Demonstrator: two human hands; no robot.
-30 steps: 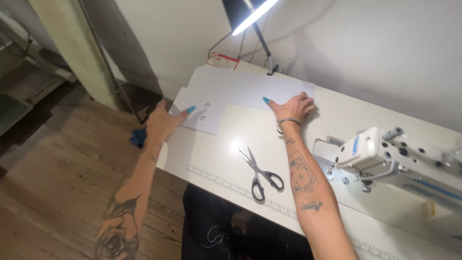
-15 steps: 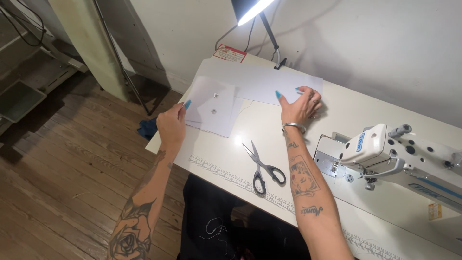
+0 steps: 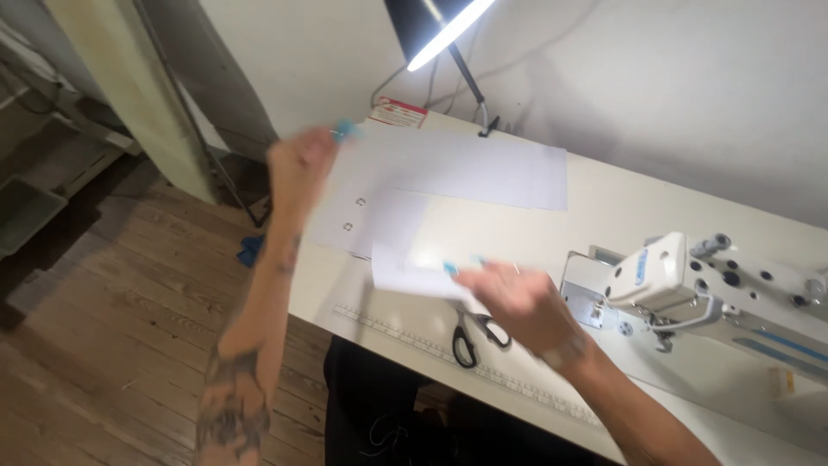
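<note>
Both hands had lifted since a second earlier: left hand (image 3: 302, 160) and right hand (image 3: 509, 298) each pinched a white paper sheet (image 3: 405, 259) above the scissors (image 3: 476, 335), no longer flat.

A white table (image 3: 655, 207) is standing against a plain white wall (image 3: 673, 78). Above its far edge, a black lamp (image 3: 440, 26) is glowing. Left of the table, worn wooden floorboards (image 3: 103, 345) are running diagonally.

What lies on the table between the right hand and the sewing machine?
Nothing: in the head view the white table is bare between the right hand and the sewing machine. The scissors lie below the hand instead.
</note>
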